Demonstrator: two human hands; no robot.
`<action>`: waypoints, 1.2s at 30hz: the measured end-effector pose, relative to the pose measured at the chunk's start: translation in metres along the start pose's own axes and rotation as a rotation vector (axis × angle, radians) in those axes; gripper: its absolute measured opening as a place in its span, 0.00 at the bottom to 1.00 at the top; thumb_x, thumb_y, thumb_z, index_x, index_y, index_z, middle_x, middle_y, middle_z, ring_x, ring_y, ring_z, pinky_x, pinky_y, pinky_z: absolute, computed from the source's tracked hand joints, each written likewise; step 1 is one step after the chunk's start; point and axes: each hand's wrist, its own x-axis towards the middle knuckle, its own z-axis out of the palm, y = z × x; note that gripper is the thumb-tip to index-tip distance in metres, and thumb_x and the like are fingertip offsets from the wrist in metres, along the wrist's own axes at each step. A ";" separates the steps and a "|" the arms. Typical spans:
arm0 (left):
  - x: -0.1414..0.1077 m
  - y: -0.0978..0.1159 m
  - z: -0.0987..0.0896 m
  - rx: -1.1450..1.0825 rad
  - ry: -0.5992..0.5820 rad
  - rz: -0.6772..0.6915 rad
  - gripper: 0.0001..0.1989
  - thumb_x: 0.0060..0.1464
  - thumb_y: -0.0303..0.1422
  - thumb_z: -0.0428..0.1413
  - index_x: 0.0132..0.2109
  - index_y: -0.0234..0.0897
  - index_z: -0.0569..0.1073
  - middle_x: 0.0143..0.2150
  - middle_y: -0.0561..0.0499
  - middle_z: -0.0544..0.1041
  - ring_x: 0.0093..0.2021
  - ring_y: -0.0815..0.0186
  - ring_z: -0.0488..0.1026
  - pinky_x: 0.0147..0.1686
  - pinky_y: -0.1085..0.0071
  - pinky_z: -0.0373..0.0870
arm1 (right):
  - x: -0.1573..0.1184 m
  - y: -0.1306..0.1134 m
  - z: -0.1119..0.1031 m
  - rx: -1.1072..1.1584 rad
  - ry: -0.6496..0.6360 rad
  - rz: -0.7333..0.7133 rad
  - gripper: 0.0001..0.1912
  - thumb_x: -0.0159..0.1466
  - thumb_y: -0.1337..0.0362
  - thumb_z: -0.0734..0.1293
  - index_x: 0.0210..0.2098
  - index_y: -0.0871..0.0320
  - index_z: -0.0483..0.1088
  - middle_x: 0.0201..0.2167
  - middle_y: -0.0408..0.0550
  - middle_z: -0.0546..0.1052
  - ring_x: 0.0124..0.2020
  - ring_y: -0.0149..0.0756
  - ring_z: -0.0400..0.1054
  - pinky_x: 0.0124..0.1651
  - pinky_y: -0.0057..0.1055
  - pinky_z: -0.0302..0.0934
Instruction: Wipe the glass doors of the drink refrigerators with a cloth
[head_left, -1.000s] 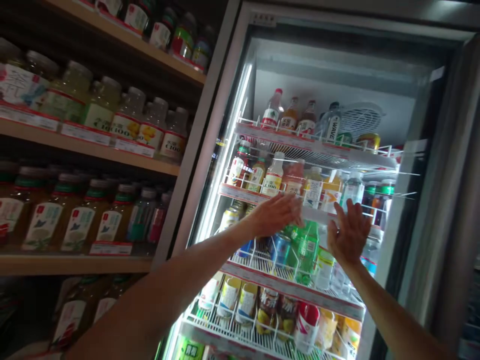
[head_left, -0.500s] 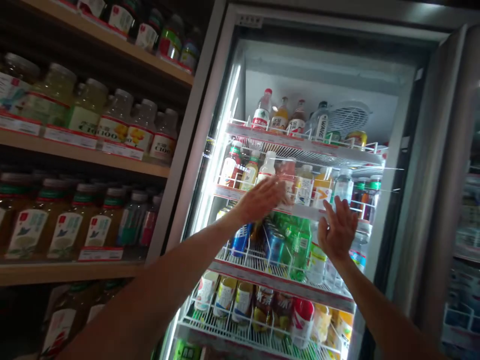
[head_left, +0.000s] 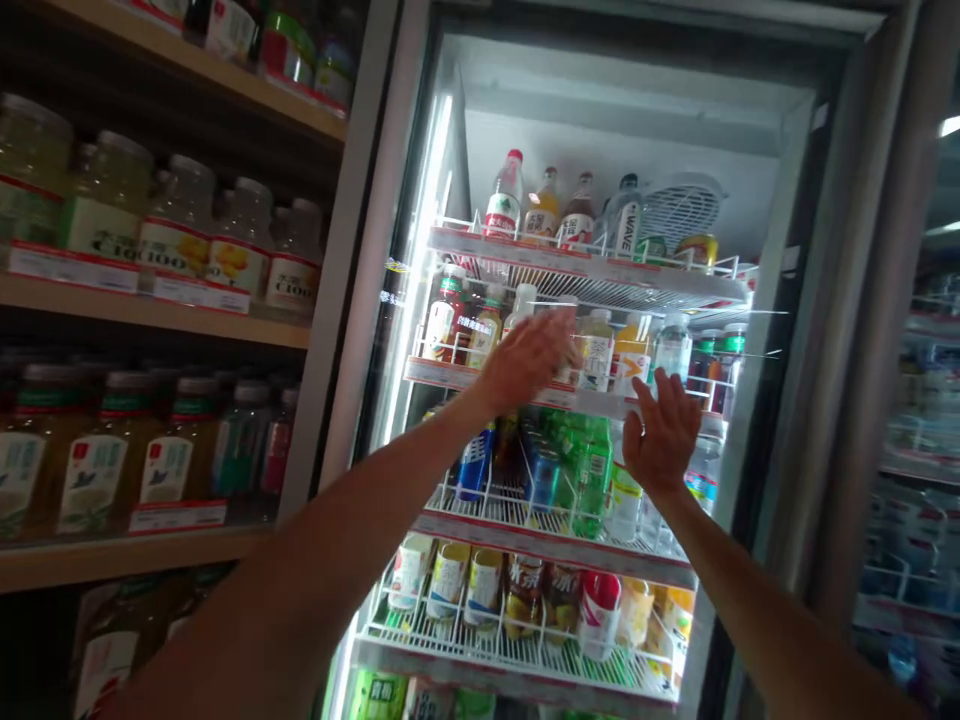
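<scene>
My left hand [head_left: 523,366] reaches up with fingers stretched out, in front of the second shelf of a lit drinks fridge [head_left: 585,90]. Its blurred fingertips overlap a pale pinkish bottle [head_left: 566,318]; I cannot tell if they touch it. Lower and to the right, my right hand [head_left: 661,436] is raised, fingers spread and palm facing the fridge, holding nothing. Just above it stand an orange juice bottle [head_left: 630,358] and a clear bottle [head_left: 672,350]. A tea bottle with large characters [head_left: 596,355] shows between the hands.
Wire racks hold green bottles [head_left: 592,475], blue cans [head_left: 475,465] and, lower, cups and bottles such as a red-and-white one [head_left: 598,612]. Wooden shelves [head_left: 150,318] with bottled drinks line the left. A metal door edge [head_left: 844,300] stands at right.
The view has shifted, so the fridge and shelves sit farther left and slightly higher. Both hands keep nearly the same pose before the racks, fingers still extended.
</scene>
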 end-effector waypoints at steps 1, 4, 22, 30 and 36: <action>0.004 -0.013 -0.003 0.016 0.070 -0.134 0.21 0.59 0.30 0.42 0.59 0.32 0.58 0.61 0.43 0.61 0.65 0.58 0.50 0.63 0.56 0.51 | 0.000 0.000 0.000 0.000 -0.001 0.001 0.24 0.63 0.62 0.54 0.59 0.53 0.58 0.62 0.51 0.59 0.65 0.43 0.47 0.62 0.47 0.41; 0.002 -0.016 -0.003 0.032 0.155 -0.293 0.22 0.59 0.29 0.42 0.60 0.32 0.57 0.62 0.42 0.60 0.66 0.55 0.48 0.62 0.52 0.51 | 0.000 -0.001 -0.001 -0.002 -0.007 0.009 0.24 0.63 0.62 0.55 0.59 0.53 0.58 0.62 0.51 0.59 0.64 0.43 0.48 0.62 0.47 0.42; -0.072 0.009 -0.020 0.030 0.014 0.147 0.20 0.58 0.30 0.46 0.57 0.31 0.61 0.59 0.44 0.65 0.65 0.58 0.50 0.63 0.58 0.53 | 0.001 -0.001 0.000 0.004 0.025 0.008 0.24 0.62 0.62 0.55 0.58 0.53 0.60 0.61 0.51 0.60 0.63 0.44 0.50 0.61 0.46 0.43; -0.091 -0.034 -0.042 0.086 0.066 -0.139 0.24 0.59 0.31 0.45 0.62 0.35 0.54 0.62 0.43 0.60 0.65 0.58 0.51 0.61 0.56 0.55 | 0.001 -0.002 -0.001 0.011 0.037 -0.002 0.23 0.62 0.62 0.56 0.57 0.54 0.61 0.61 0.50 0.60 0.64 0.43 0.50 0.61 0.45 0.43; -0.129 -0.007 -0.041 0.016 -0.016 0.025 0.26 0.58 0.30 0.46 0.62 0.33 0.53 0.61 0.41 0.62 0.66 0.57 0.46 0.62 0.54 0.53 | 0.001 -0.002 -0.001 0.005 0.012 0.016 0.24 0.62 0.62 0.56 0.58 0.53 0.60 0.61 0.50 0.60 0.64 0.43 0.49 0.62 0.45 0.42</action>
